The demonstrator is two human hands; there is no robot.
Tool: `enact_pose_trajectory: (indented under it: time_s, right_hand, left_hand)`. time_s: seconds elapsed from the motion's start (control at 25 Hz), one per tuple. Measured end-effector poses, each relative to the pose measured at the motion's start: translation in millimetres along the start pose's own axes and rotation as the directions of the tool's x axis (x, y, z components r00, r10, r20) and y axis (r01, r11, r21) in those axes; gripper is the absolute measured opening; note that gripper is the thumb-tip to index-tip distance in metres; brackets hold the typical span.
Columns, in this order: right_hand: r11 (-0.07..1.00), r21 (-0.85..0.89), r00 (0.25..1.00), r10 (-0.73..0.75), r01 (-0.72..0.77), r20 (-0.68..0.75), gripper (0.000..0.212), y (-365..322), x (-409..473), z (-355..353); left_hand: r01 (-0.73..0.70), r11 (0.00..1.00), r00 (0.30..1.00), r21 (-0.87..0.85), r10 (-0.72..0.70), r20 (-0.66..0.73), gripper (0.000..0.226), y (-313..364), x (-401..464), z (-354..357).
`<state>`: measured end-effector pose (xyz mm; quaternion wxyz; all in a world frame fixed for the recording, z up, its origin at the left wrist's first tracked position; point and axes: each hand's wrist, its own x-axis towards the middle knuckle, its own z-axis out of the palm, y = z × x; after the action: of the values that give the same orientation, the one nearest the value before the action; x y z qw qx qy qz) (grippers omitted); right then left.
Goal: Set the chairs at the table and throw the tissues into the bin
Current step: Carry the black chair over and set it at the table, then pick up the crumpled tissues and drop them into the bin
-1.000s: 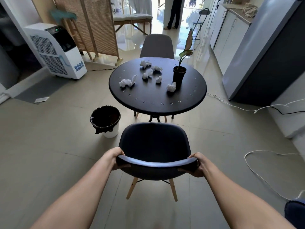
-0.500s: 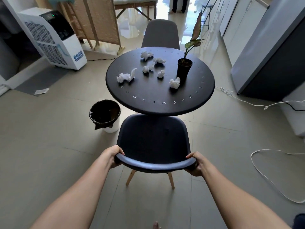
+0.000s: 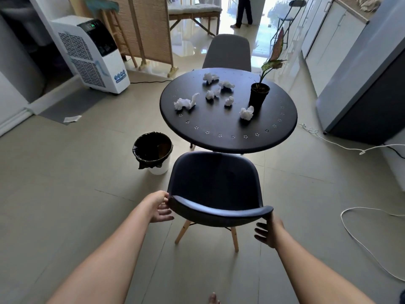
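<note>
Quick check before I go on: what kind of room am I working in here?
Most likely a home kitchen-dining area: a small round table with a potted plant, white cabinets beside a fridge, and a portable air cooler on a tiled floor.

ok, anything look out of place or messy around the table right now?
Yes. Six crumpled tissues lie scattered on the round black table instead of in the bin beside it. A scrap of paper lies on the floor by the air cooler, and loose white cable trails across the tiles.
</note>
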<state>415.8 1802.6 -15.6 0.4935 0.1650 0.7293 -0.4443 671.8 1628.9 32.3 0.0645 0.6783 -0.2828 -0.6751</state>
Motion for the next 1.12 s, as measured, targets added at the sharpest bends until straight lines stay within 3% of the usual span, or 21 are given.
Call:
enact_pose_trajectory:
  time_s: [0.12,0.2,0.28,0.36,0.44,0.56,0.76,0.96,1.12]
  right_hand:
    - [0.929,-0.370,1.000,-0.020,0.022,0.008,0.045,30,-27,28]
    - [0.742,-0.658,0.992,-0.099,0.127,0.080,0.037,54,-47,56]
    - [0.553,-0.796,0.969,-0.176,0.244,0.175,0.042,79,-67,92]
    - [0.375,-0.888,0.962,-0.163,0.266,0.219,0.041,105,-91,129]
    - [0.260,-0.921,0.956,-0.122,0.291,0.267,0.031,130,-112,166]
    - [0.168,-0.914,0.930,-0.044,0.368,0.366,0.019,157,-139,226]
    - [0.032,-0.869,0.869,0.000,0.494,0.494,0.013,171,-175,337]
    - [0.020,-0.844,0.843,0.051,0.536,0.536,0.011,156,-177,438]
    - [0.021,-0.803,0.803,-0.025,0.595,0.595,0.022,107,-165,536]
  left_hand:
    - [-0.023,0.995,0.998,0.094,0.029,-0.064,0.048,-18,-11,-37]
    - [-0.035,0.980,0.990,0.194,0.060,-0.125,0.054,-38,-14,-72]
    - [-0.025,0.956,0.978,0.292,0.084,-0.193,0.058,-66,-23,-118]
    - [0.005,0.922,0.961,0.387,0.103,-0.257,0.058,-101,-34,-170]
    - [0.037,0.903,0.948,0.428,0.103,-0.301,0.060,-133,-45,-220]
    - [0.043,0.915,0.936,0.402,0.103,-0.336,0.055,-164,-54,-285]
    - [0.010,0.955,0.897,0.297,0.123,-0.425,0.046,-166,-57,-376]
    - [0.006,0.964,0.886,0.265,0.118,-0.448,0.053,-124,-30,-436]
    - [-0.044,0.967,0.874,0.249,0.158,-0.459,0.051,-40,10,-485]
